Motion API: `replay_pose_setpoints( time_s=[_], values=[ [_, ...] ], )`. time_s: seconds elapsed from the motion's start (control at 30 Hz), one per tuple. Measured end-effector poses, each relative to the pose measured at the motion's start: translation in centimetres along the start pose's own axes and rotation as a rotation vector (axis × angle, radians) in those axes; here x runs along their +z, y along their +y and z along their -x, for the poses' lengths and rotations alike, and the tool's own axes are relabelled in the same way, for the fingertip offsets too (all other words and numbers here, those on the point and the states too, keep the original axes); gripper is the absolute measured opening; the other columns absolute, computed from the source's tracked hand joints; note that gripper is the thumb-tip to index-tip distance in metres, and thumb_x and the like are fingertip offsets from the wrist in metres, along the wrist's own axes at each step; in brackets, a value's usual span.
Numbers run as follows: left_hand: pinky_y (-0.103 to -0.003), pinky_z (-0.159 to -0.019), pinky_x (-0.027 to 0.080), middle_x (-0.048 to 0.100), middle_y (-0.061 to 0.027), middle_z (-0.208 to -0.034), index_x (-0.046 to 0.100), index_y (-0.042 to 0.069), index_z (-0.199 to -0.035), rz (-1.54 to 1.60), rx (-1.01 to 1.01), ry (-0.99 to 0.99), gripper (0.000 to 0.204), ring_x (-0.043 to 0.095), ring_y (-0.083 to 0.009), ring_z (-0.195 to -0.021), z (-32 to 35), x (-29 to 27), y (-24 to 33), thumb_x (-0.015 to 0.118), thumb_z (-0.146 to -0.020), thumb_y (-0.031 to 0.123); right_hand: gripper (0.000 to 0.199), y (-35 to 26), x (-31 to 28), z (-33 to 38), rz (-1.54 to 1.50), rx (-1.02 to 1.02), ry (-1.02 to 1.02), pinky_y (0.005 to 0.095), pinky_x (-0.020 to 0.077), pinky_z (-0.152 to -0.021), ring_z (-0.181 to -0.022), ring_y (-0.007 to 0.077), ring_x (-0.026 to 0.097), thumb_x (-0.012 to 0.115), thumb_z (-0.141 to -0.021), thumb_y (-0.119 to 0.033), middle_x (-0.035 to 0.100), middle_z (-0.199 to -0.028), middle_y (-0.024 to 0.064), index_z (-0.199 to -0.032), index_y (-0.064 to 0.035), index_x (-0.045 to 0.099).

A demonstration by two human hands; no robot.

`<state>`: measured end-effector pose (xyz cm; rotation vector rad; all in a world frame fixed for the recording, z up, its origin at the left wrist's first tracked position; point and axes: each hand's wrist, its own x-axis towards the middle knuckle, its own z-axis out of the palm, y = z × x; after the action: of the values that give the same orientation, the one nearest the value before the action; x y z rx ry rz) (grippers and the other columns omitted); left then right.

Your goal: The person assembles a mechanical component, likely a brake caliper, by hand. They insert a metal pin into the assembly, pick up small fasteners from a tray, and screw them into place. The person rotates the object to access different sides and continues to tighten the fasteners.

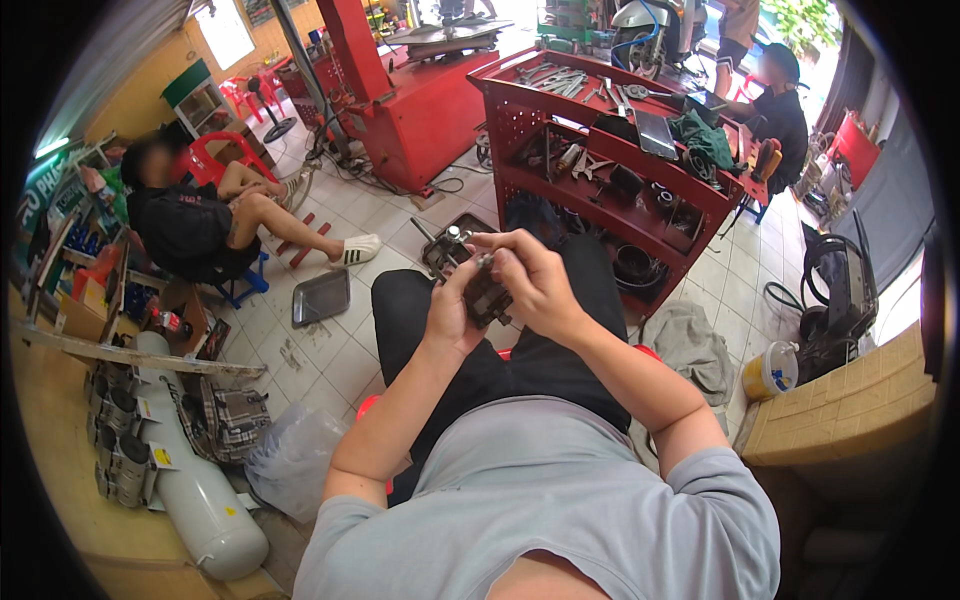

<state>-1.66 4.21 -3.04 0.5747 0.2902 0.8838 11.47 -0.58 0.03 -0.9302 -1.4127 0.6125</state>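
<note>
Over my lap I hold a dark metal mechanical part (490,302) with a shiny round fitting at its upper end; its exact kind cannot be made out. My left hand (455,312) is wrapped round its left side, thumb on top. The fingers of my right hand (537,285) are closed in a pinch at the part's upper side. A small silvery piece (485,258) shows between the fingertips, partly hidden by them. Beyond my hands, a dark tray (470,222) lies on the floor between my knees, mostly covered by the part and hands.
Ahead on the right stands a red tool cart (610,185) with wrenches (555,80) on top. Another dark tray (321,299) lies on the tiles. A person (190,215) sits at left, another (780,120) beyond the cart. A grey tank (200,490) lies lower left; a bucket (768,372) stands right.
</note>
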Motion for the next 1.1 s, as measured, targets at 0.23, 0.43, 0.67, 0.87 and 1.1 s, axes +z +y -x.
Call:
replay_pose_setpoints(
  time_s=[0.23, 0.43, 0.67, 0.87, 1.1],
  values=[
    [-0.035, -0.071, 0.053, 0.058, 0.0007, -0.086, 0.052, 0.016, -0.102, 0.055, 0.005, 0.085, 0.015, 0.060, -0.0164, -0.078, -0.4, 0.1, 0.6, 0.056, -0.088, 0.014, 0.021, 0.2, -2.3, -1.3, -0.253, 0.121, 0.130, 0.0213, 0.0468, -0.056, -0.066, 0.0051, 0.057, 0.053, -0.091, -0.009, 0.067, -0.076, 0.0084, -0.072, -0.0020, 0.050],
    [-0.035, -0.073, 0.053, 0.056, 0.0005, -0.085, 0.049, 0.015, -0.105, 0.081, -0.007, 0.044, 0.019, 0.058, -0.0162, -0.080, -0.1, 0.4, 0.6, 0.054, -0.087, 0.016, 0.025, -0.4, -2.0, -1.2, -0.232, 0.331, -0.066, 0.0190, 0.0374, -0.044, -0.050, 0.0054, 0.051, 0.053, -0.088, -0.009, 0.056, -0.057, 0.0029, -0.064, -0.0036, 0.050],
    [-0.035, -0.075, 0.052, 0.057, -0.0009, -0.086, 0.050, 0.014, -0.106, 0.101, -0.010, 0.025, 0.022, 0.059, -0.0168, -0.080, -0.2, 0.1, 0.6, 0.054, -0.085, 0.014, 0.017, -1.3, -1.9, -1.1, 0.053, 0.184, -0.069, 0.0229, 0.0351, -0.048, -0.054, 0.0037, 0.043, 0.046, -0.096, -0.013, 0.045, -0.058, -0.0030, -0.083, -0.0028, 0.052],
    [-0.032, -0.076, 0.052, 0.059, -0.0033, -0.089, 0.052, 0.013, -0.107, 0.068, 0.008, 0.039, 0.022, 0.060, -0.0167, -0.084, -0.3, -0.5, 0.1, 0.054, -0.085, 0.011, 0.014, -1.3, -0.9, -0.7, 0.347, -0.120, -0.101, 0.0292, 0.0385, -0.049, -0.051, 0.0149, 0.051, 0.051, -0.091, -0.010, 0.052, -0.060, 0.0066, -0.103, -0.0041, 0.056],
    [-0.033, -0.079, 0.052, 0.060, -0.0044, -0.092, 0.056, 0.010, -0.104, -0.040, -0.008, 0.026, 0.019, 0.060, -0.0159, -0.088, -0.3, -0.1, 0.0, 0.052, -0.086, 0.013, 0.022, -1.4, -1.7, -0.7, 0.644, -0.117, -0.185, 0.0340, 0.0394, -0.049, -0.051, 0.0224, 0.056, 0.063, -0.082, -0.016, 0.055, -0.058, 0.0070, -0.103, -0.0081, 0.061]
  ],
)
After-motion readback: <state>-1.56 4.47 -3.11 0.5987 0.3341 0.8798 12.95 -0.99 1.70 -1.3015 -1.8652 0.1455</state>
